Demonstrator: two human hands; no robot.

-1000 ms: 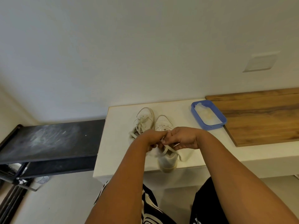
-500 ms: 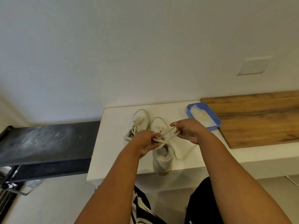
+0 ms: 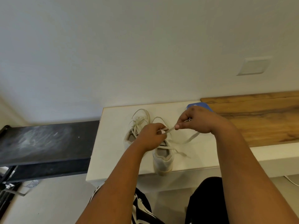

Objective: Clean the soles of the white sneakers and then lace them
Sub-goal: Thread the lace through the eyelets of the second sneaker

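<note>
Two white sneakers stand side by side on the white ledge (image 3: 113, 152), toes toward the wall. The near sneaker (image 3: 163, 160) has its heel at the ledge's front edge. The far sneaker (image 3: 137, 125) on the left is laced, with loose loops on top. My left hand (image 3: 151, 137) covers the near sneaker's tongue and pinches its lace there. My right hand (image 3: 196, 121) is raised to the right and grips the lace (image 3: 170, 129), stretched taut between both hands. Another lace end (image 3: 187, 139) trails across the ledge to the right.
A blue tray (image 3: 200, 105) sits behind my right hand, mostly hidden. A wooden board (image 3: 262, 118) lies on the right of the ledge. A black shelf rack (image 3: 45, 141) stands to the left, lower. My knees are just below the ledge's front edge.
My right hand has moved away from my left, up and to the right, drawing the lace out through the near sneaker. The left hand stays on the shoe.
</note>
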